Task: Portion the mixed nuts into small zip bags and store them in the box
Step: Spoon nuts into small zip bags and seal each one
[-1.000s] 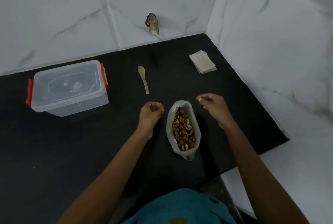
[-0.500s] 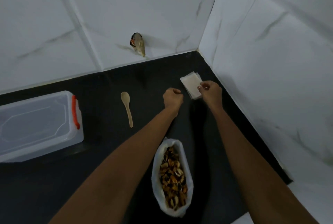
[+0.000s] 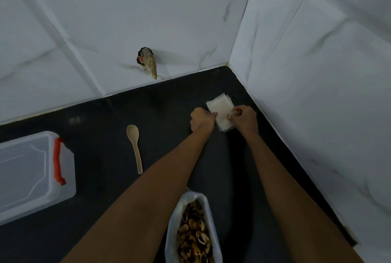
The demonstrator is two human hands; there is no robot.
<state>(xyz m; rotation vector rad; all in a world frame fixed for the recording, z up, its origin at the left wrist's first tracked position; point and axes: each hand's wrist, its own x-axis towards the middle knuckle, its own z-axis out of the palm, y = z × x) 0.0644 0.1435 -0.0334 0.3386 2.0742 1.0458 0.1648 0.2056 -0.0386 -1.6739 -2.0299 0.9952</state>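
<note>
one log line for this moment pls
phase: taking zip bag | left hand: grips stack of zip bags | right hand: pinches stack edge | storage box: lid on

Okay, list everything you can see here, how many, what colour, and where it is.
zip bags: one stack, clear-white, far right of the counter
spoon: one, beige, mid counter
box: one, clear with red latch, lid on, left
nut bag: one, clear, brown nuts inside, near edge
counter: one, black
wall: white marbled tiles, behind and right
wall gap: one, dark, back wall
left hand: one, holds stack's left edge
right hand: one, pinches stack's right edge
</note>
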